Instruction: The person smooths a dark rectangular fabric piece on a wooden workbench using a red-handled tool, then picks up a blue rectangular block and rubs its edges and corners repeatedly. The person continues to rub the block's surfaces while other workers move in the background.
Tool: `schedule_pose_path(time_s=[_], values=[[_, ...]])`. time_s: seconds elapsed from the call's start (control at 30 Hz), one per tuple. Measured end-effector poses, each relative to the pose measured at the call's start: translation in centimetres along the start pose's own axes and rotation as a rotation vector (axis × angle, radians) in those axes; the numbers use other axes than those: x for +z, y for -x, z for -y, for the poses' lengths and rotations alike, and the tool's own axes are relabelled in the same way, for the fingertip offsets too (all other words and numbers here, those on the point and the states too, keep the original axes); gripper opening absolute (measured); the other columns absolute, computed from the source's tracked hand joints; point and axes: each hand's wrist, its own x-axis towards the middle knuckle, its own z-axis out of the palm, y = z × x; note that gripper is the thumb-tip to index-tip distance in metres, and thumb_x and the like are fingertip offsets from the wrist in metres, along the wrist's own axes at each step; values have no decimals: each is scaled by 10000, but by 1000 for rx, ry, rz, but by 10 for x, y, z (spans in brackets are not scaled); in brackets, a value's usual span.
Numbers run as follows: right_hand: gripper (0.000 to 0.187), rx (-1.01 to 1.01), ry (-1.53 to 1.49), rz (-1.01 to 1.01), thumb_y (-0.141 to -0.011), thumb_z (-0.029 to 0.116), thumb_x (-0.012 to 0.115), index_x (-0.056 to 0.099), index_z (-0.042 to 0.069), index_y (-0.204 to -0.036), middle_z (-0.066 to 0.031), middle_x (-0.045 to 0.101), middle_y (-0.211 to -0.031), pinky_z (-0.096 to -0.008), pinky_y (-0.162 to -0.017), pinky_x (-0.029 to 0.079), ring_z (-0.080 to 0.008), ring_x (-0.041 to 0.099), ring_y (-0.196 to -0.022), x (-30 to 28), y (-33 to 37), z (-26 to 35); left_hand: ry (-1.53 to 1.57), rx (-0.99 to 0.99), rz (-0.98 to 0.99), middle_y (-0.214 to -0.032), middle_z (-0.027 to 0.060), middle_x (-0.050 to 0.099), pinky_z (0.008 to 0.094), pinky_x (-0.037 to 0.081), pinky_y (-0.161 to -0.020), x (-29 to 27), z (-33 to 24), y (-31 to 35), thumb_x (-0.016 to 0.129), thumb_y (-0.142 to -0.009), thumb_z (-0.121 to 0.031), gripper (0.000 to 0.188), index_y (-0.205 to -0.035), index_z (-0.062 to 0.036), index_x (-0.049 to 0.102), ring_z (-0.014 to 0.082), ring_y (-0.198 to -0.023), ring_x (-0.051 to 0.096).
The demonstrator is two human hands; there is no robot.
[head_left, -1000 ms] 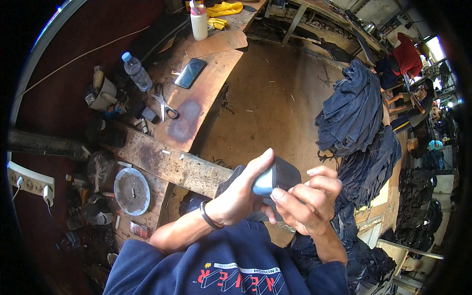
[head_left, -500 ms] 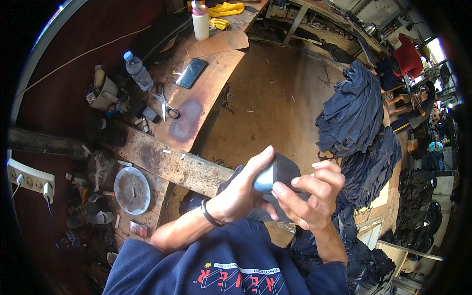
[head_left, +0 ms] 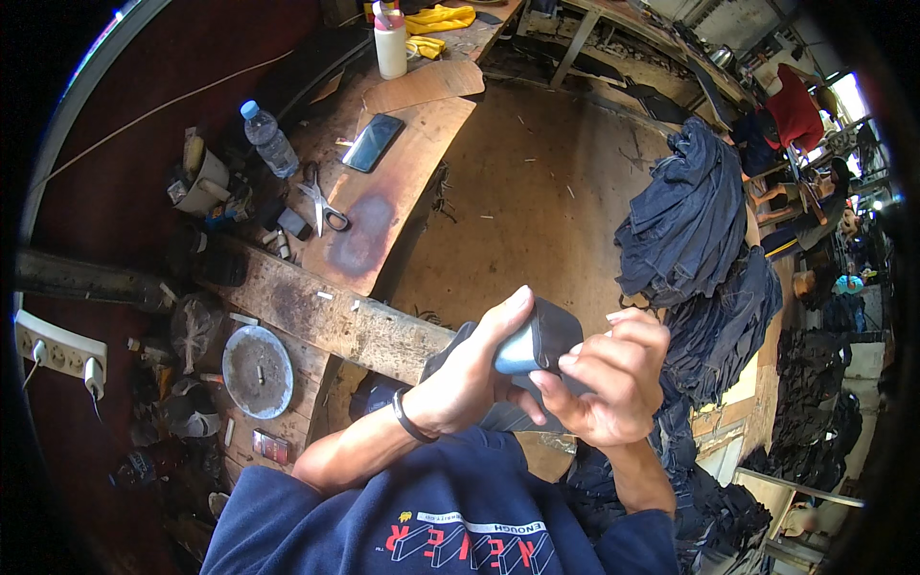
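My left hand (head_left: pixel 470 369) is closed around a dark, bent piece with a smooth pale blue face (head_left: pixel 518 352), its thumb pressed along the upper edge. What this piece is, the view does not make plain. At its right edge my right hand (head_left: pixel 613 383) has its fingers curled, the index fingertip and thumb tip close to the lower corner. Whether anything small sits between those fingertips is hidden. Both hands are held in front of my chest, above a worn wooden plank (head_left: pixel 326 316).
Scissors (head_left: pixel 321 203), a phone (head_left: pixel 373 143), a water bottle (head_left: pixel 271 141) and a white bottle (head_left: pixel 391 48) stand or lie on the left bench. A round metal dish (head_left: pixel 257 372) is nearer. Piled dark denim (head_left: pixel 685 230) rises at right. Other people (head_left: pixel 800 115) are at the far right.
My right hand's fingers have curled in further and shifted slightly at the piece's edge. The left hand keeps its grip, with the piece tilted a little.
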Motion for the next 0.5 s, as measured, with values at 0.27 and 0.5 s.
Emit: schedule_pose_path(time_s=[0.27, 0.5], values=[[329, 276, -301, 51, -762, 236, 964, 742, 98, -961, -37, 674, -937, -385, -798, 498, -248, 585, -934, -7, -8, 3, -248, 244, 38, -1238, 86, 661, 334, 552, -949, -3, -1, -1, 463, -1051, -656, 722, -1386, -20, 542, 164, -1108, 680], [408, 543, -452, -80, -842, 206, 900, 709, -9, -1132, -143, 617, -1109, -343, -883, 512, -243, 615, -1009, 3, 4, 17, -363, 366, -39, -1251, 126, 624, 337, 562, -954, 5, -2, 0, 570, -939, -736, 880, -1420, -4, 485, 188, -1087, 677]])
